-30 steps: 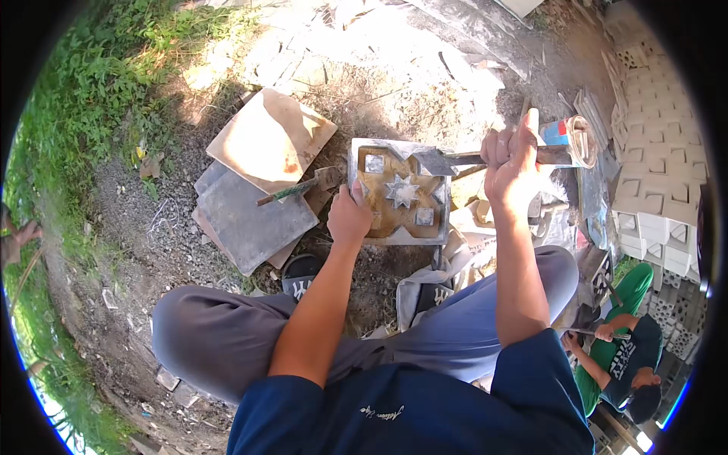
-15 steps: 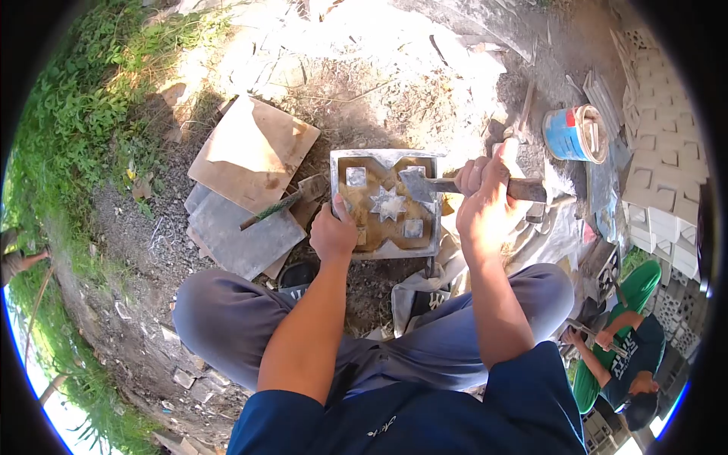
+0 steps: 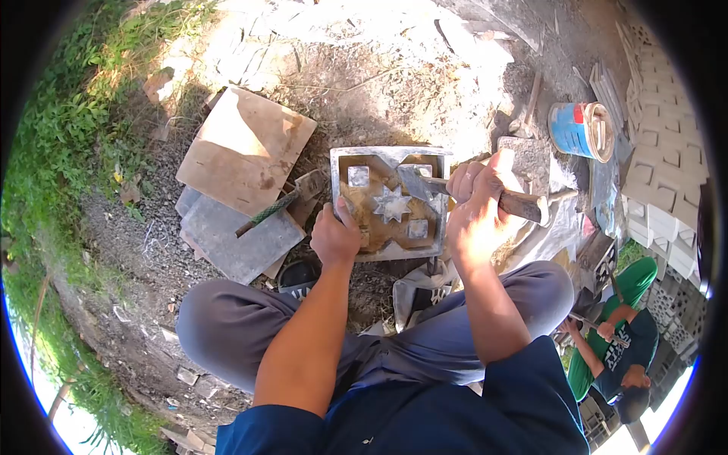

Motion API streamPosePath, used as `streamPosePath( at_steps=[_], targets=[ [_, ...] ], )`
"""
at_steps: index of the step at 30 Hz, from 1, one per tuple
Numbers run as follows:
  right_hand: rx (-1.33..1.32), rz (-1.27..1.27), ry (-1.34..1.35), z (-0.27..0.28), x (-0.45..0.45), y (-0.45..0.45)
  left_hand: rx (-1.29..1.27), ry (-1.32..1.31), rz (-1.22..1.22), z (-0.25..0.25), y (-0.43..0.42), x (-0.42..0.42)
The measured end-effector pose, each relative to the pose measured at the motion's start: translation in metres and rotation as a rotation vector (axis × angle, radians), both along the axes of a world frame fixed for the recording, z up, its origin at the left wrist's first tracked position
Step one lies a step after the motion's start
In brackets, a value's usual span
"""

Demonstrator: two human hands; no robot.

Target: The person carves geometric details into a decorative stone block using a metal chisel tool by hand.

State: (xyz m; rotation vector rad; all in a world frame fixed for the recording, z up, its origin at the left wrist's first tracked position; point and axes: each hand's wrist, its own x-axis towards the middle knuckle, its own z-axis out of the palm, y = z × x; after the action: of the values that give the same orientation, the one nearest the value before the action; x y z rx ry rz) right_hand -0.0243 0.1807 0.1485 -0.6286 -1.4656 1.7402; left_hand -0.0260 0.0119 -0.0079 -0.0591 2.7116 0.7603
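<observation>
A square mold (image 3: 388,153) with a raised star and small square blocks inside rests in front of my crossed legs. Brown material lies in its recesses. My left hand (image 3: 336,235) is closed around the mold's left rim, thumb over the edge. Wrapped in my right hand (image 3: 484,201) is the wooden handle of a trowel-like scraper (image 3: 414,184). Its flat metal blade points left over the upper right part of the mold, near a corner block. Whether the blade touches the mold I cannot tell.
Left of the mold lie stacked flat boards (image 3: 246,152) and a green-wrapped stick (image 3: 267,214). A blue bucket (image 3: 572,130) stands at the upper right, near stacked pale blocks (image 3: 660,163). A co-worker (image 3: 626,345) sits at the lower right, hands on a tool.
My right hand has turned slightly, with the scraper's handle end dipping lower and the blade more slanted. My left hand stays on the rim. The whole view has shifted a little.
</observation>
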Motion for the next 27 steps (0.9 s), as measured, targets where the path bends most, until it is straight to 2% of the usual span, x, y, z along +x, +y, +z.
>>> streamPosePath(
  at_steps=[5,7,9,10,12,13,14,16,20,21,22,25,27],
  targets=[
    [0.063,0.046,-0.088,-0.001,-0.009,-0.007,-0.008,-0.022,0.008,0.004,0.000,-0.001],
    [0.022,-0.013,-0.057,0.007,-0.006,-0.008,0.019,-0.008,0.008,0.003,-0.002,0.001],
    [-0.109,0.175,0.090,-0.009,-0.001,-0.003,-0.011,-0.041,0.003,0.004,-0.006,0.006],
    [0.179,0.118,-0.086,-0.009,-0.001,-0.004,-0.026,-0.046,0.000,0.004,-0.002,0.001],
    [0.289,0.049,-0.148,0.001,-0.005,-0.008,-0.014,-0.026,-0.005,0.002,0.000,-0.005],
    [0.108,0.050,-0.048,0.007,-0.004,-0.011,-0.015,-0.027,-0.008,0.002,-0.003,-0.001],
    [0.098,0.049,-0.063,0.002,0.001,-0.014,-0.024,-0.042,-0.009,0.003,-0.009,0.006],
    [0.311,0.039,-0.188,-0.012,-0.005,-0.005,-0.039,-0.047,-0.015,0.003,-0.003,0.001],
    [0.105,0.084,-0.008,-0.006,-0.002,-0.005,-0.020,0.001,0.010,0.003,-0.006,0.003],
    [0.308,0.088,-0.044,-0.020,-0.010,-0.001,-0.032,-0.040,-0.002,0.005,-0.008,0.005],
    [0.313,0.056,-0.118,-0.024,-0.007,0.001,-0.029,-0.061,-0.010,0.007,-0.004,0.000],
    [0.123,0.130,-0.023,-0.002,-0.003,-0.003,-0.017,-0.038,-0.001,0.006,-0.003,-0.001],
    [0.115,0.123,-0.013,-0.010,-0.001,-0.007,-0.031,-0.051,0.005,0.003,-0.006,0.002]
  ],
)
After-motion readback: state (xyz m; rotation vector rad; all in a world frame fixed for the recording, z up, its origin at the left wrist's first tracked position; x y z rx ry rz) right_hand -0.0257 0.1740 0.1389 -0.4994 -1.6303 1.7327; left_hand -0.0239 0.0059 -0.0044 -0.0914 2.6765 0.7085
